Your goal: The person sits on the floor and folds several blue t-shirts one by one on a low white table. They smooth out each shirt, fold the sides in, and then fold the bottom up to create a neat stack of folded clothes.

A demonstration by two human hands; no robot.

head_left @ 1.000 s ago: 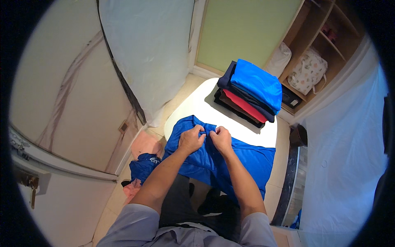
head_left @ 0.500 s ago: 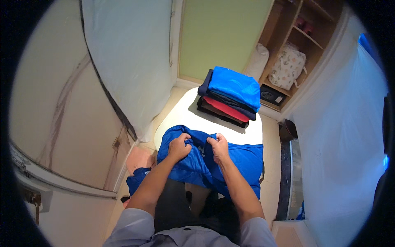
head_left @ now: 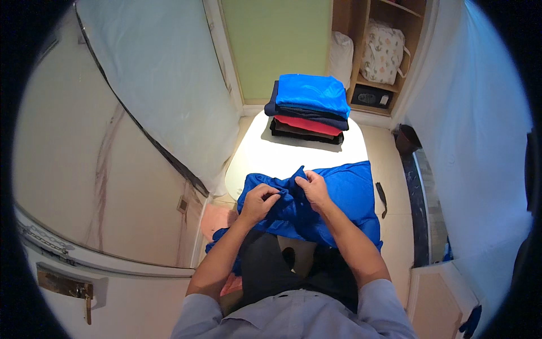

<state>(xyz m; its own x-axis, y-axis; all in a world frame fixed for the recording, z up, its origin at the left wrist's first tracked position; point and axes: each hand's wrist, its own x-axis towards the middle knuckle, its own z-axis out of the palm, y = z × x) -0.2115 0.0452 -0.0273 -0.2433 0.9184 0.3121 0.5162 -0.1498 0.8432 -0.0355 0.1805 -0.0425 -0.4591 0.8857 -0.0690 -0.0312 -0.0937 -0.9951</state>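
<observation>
A dark blue garment (head_left: 350,192) of smooth cloth lies spread over the near part of a white table (head_left: 257,150), its lower part hanging off the front edge toward my legs. My left hand (head_left: 259,202) pinches the cloth left of centre, thumb and fingers together. With thumb and fingers closed, my right hand (head_left: 312,187) grips a raised fold of the same garment. The cloth between both hands is bunched and creased. Beyond them stands a stack of folded clothes (head_left: 310,107) in black, brown, red and navy, with a bright blue piece on top.
Behind the table rises a green panel (head_left: 276,51). At the back right, wooden shelves (head_left: 361,34) hold a patterned white bag (head_left: 383,53) and a black safe (head_left: 371,97). Plastic sheeting (head_left: 457,130) hangs on the right. A pink round item (head_left: 217,219) is on the floor at left.
My hands have drawn nearer each other, and the cloth between them is more bunched. The whole view has shifted, with the stack appearing higher up.
</observation>
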